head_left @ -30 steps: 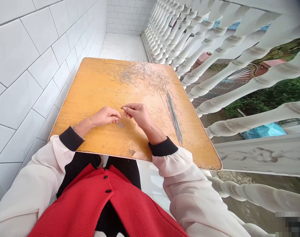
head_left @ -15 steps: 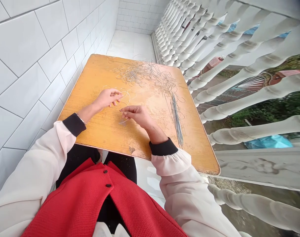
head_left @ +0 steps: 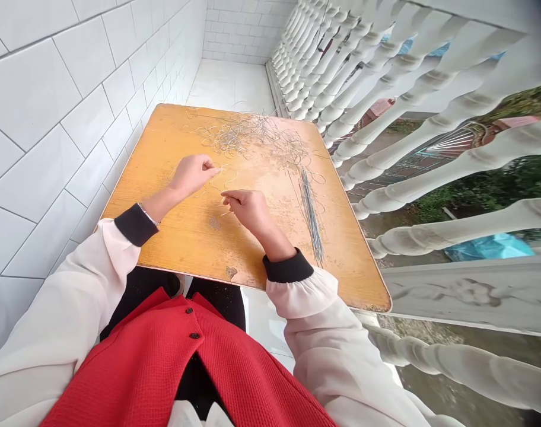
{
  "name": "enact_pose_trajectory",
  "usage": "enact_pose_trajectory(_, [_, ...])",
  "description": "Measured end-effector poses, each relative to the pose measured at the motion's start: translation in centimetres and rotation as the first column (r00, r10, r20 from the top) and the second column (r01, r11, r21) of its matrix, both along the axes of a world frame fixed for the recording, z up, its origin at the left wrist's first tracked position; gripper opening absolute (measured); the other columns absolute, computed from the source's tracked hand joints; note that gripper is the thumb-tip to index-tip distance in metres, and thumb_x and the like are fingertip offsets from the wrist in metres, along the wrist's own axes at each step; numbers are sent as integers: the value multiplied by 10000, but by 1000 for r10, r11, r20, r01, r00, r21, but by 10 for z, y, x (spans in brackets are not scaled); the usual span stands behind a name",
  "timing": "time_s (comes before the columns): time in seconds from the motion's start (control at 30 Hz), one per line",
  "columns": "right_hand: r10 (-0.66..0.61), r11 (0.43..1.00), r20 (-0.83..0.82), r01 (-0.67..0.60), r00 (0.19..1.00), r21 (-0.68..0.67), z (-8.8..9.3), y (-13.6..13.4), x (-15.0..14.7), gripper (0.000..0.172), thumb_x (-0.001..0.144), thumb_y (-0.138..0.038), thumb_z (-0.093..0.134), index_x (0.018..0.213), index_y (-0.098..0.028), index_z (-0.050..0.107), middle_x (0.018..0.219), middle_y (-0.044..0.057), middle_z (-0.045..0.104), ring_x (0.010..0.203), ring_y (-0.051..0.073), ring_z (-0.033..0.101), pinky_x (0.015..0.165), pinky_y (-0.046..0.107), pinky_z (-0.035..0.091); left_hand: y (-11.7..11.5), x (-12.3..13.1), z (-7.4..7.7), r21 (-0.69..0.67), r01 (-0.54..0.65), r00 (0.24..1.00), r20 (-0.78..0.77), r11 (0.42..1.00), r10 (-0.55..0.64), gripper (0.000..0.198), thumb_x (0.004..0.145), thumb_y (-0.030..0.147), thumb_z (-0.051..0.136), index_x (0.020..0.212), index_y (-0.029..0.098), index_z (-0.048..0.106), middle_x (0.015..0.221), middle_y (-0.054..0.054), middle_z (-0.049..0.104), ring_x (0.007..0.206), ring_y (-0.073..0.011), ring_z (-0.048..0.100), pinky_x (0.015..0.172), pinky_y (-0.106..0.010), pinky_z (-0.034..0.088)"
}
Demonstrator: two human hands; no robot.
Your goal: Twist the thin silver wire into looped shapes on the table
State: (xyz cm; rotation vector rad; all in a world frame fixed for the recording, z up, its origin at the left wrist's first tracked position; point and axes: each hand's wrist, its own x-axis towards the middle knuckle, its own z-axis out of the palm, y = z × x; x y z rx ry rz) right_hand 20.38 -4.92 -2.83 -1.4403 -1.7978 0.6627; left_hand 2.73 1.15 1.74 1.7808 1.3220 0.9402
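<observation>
My left hand [head_left: 191, 172] reaches forward over the orange wooden table [head_left: 181, 237], its fingers pinched together on a thin bent wire among the wire loops [head_left: 228, 175] lying there. My right hand [head_left: 248, 209] rests near the middle of the table, fingers curled and pinched on the near end of a thin wire. The two hands are a short way apart. A tangled heap of thin wire [head_left: 257, 136] lies at the far side. A bundle of straight wire rods [head_left: 311, 213] lies to the right of my right hand.
A white tiled wall [head_left: 52, 107] runs along the left, close to the table. A white balustrade [head_left: 408, 95] stands on the right, with a drop beyond it. White floor [head_left: 230, 83] stretches past the table's far edge. My red vest and black trousers are below.
My left hand has moved forward from beside the right hand to the wire loops farther up the table. My right hand has stayed about where it was. The view has shifted slightly.
</observation>
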Motion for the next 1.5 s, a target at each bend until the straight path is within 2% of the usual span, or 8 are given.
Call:
enact_pose_trajectory(0.2, [-100, 988, 95, 88, 990, 123, 3, -4, -1, 195, 867, -207, 553, 993, -226, 701, 768, 39, 742, 711, 201, 662, 761, 335, 502, -23, 17, -9, -347, 170, 972, 213, 922, -99, 274, 883, 190, 703, 625, 131, 632, 584, -7, 632, 475, -55, 473, 512, -219, 327])
enact_pose_trajectory(0.33, [-136, 988, -29, 138, 990, 75, 4, -3, -3, 187, 845, -224, 612, 1027, -217, 655, 704, -1, 715, 651, 165, 636, 697, 295, 487, -21, 23, -9, -346, 163, 938, 345, 924, -36, 239, 882, 79, 673, 654, 123, 616, 562, 16, 609, 506, -44, 520, 509, -189, 342])
enact_pose_trajectory(0.57, [-186, 941, -394, 47, 900, -336, 4, 4, -4, 227, 754, -354, 778, 780, -185, 630, 615, 10, 689, 485, 96, 564, 507, 225, 466, -9, 23, -10, -351, 77, 881, 462, 933, 101, 243, 913, 100, 661, 688, 129, 573, 608, 28, 616, 518, -28, 555, 529, -152, 399])
enact_pose_trajectory(0.7, [-162, 926, -481, -35, 862, -376, 5, 1, -6, 318, 762, -434, 796, 658, -178, 639, 608, 35, 693, 473, 81, 552, 496, 209, 469, -8, 26, -14, -360, 81, 852, 509, 929, 123, 228, 901, 98, 677, 697, 127, 580, 599, 34, 618, 522, -27, 564, 558, -144, 430])
enact_pose_trajectory(0.97, [-138, 883, -551, -149, 823, -444, 5, -6, -12, 232, 746, -250, 778, 580, -176, 633, 583, 42, 707, 451, 77, 539, 465, 191, 446, -9, 36, -16, -389, 61, 801, 569, 919, 187, 295, 914, 43, 626, 643, 128, 545, 537, 44, 583, 508, -28, 549, 584, -155, 446])
enact_pose_trajectory(1.17, [-119, 855, -596, -223, 794, -468, 4, -4, -9, 302, 659, -407, 872, 627, -177, 679, 608, 40, 722, 471, 82, 565, 479, 192, 479, -13, 42, -11, -385, -15, 823, 519, 923, 230, 291, 908, 45, 623, 648, 140, 536, 520, 50, 573, 493, -38, 541, 584, -170, 453])
enact_pose_trajectory(1.33, [-117, 901, -424, -83, 898, -426, 17, 2, 10, 393, 688, -526, 862, 692, -162, 713, 705, 88, 749, 533, 103, 590, 505, 219, 488, -14, 36, -10, -370, 30, 848, 501, 929, 172, 277, 903, 24, 618, 655, 129, 552, 535, 39, 588, 502, -49, 565, 581, -193, 471])
enact_pose_trajectory(1.5, [-221, 968, -534, 116, 816, -223, 23, 7, 24, 417, 807, -603, 737, 882, -193, 730, 857, 77, 770, 643, 107, 627, 589, 226, 506, -20, 31, -14, -431, 110, 883, 456, 895, 111, 248, 905, 33, 637, 678, 112, 574, 556, 24, 613, 486, -45, 561, 583, -204, 468])
